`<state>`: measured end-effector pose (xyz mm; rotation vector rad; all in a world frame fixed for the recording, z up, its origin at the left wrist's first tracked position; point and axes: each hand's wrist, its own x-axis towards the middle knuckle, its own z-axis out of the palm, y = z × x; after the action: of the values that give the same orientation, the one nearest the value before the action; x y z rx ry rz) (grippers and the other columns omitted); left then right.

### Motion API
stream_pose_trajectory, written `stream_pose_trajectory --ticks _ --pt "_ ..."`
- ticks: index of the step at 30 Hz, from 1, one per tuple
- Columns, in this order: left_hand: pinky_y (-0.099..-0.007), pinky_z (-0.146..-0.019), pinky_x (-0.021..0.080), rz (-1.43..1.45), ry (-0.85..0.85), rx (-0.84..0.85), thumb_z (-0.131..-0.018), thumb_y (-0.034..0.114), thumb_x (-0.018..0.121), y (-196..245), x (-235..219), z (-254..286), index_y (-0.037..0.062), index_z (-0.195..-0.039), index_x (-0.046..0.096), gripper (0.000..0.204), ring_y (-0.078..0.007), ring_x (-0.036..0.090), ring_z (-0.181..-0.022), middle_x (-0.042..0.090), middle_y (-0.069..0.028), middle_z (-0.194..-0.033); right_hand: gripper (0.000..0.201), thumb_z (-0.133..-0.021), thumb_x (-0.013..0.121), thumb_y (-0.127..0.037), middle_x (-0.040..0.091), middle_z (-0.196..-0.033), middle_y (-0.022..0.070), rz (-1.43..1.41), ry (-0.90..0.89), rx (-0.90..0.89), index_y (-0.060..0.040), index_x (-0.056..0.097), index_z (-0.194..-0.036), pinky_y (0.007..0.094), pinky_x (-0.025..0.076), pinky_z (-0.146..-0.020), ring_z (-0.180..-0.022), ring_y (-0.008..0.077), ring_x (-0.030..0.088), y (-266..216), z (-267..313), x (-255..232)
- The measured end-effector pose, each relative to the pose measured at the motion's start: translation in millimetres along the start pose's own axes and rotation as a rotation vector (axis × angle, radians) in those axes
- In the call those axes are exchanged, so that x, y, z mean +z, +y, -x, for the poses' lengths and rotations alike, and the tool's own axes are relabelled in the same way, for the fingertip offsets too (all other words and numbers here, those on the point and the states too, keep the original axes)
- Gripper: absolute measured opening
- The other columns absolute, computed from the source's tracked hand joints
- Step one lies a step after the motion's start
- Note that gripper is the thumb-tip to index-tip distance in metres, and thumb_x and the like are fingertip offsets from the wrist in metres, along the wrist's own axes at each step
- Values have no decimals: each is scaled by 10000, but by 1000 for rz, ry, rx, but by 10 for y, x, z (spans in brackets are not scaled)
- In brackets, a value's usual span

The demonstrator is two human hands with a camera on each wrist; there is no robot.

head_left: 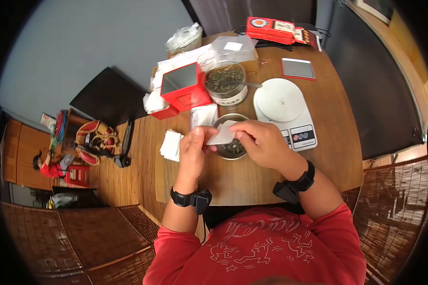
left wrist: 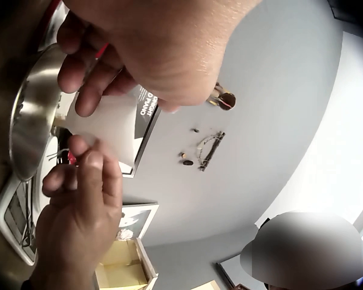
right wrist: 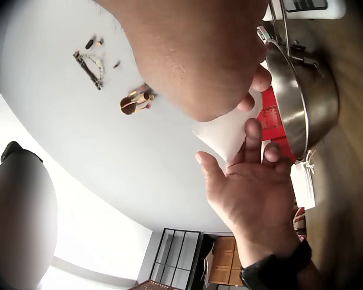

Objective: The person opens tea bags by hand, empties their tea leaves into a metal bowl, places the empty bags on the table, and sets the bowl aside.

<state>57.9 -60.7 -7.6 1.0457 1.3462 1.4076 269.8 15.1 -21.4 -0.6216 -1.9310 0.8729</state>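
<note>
I hold a small white paper sachet [head_left: 222, 134] with both hands just above a steel bowl [head_left: 233, 151] with dark tea leaves in it. My left hand [head_left: 202, 138] pinches the sachet's left side and my right hand [head_left: 242, 130] pinches its right side. From the left wrist the sachet [left wrist: 109, 130] shows between my left hand [left wrist: 103, 78] above and my right hand [left wrist: 85, 163] below, beside the bowl [left wrist: 30, 121]. From the right wrist the sachet [right wrist: 227, 130] sits between my right hand [right wrist: 254, 90] and my left hand [right wrist: 254, 151], next to the bowl [right wrist: 305, 96].
On the wooden table [head_left: 252, 185] stand a white kitchen scale [head_left: 280, 102], a glass jar of tea leaves with a spoon [head_left: 225, 81], an open red tin [head_left: 185, 86] and a stack of white sachets [head_left: 172, 145]. A red packet [head_left: 271, 29] lies at the far edge.
</note>
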Motion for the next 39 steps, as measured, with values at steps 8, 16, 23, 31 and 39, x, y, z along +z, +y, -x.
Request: stream_pose_trajectory --ticks 8,16,23,31,39 --pt "-250 -790 520 -337 264 154 -1006 35 675 127 -1137 -53 4 -1200 661 196 -92 645 -858 726 -34 -1013 208 -950 697 -63 766 -1019 139 106 83 22 -55 706 -1157 360 579 -690 -813 280 748 -94 17 2" --pt "-443 -1004 537 -1187 291 183 -878 304 826 -195 -1070 37 -11 -1505 484 781 -359 696 -1151 699 -241 -1289 191 -949 693 -54 765 -1019 147 127 71 22 -40 709 -1139 370 579 -694 -812 286 746 -31 26 41" --pt "-484 -1057 483 -1287 297 -2 -812 282 844 -214 -847 19 17 -1475 521 784 -436 624 -1211 661 -251 -1332 176 -950 697 -64 764 -1019 146 130 83 42 -38 710 -1123 379 578 -703 -808 298 739 -24 17 22" --pt "-455 -942 550 -1097 85 325 -841 166 796 50 -361 -361 56 -1190 739 370 -378 697 -1069 728 -189 -1191 155 -944 696 -64 759 -1009 137 148 114 2 -54 707 -1099 388 575 -687 -800 314 735 -7 19 20" --pt "-454 -835 582 -1250 -50 227 -944 210 710 -31 -224 -555 90 -1186 762 274 -370 754 -921 776 -196 -992 129 -943 689 -72 743 -928 125 117 192 -27 -72 701 -1071 428 553 -634 -750 338 712 43 -7 -16"
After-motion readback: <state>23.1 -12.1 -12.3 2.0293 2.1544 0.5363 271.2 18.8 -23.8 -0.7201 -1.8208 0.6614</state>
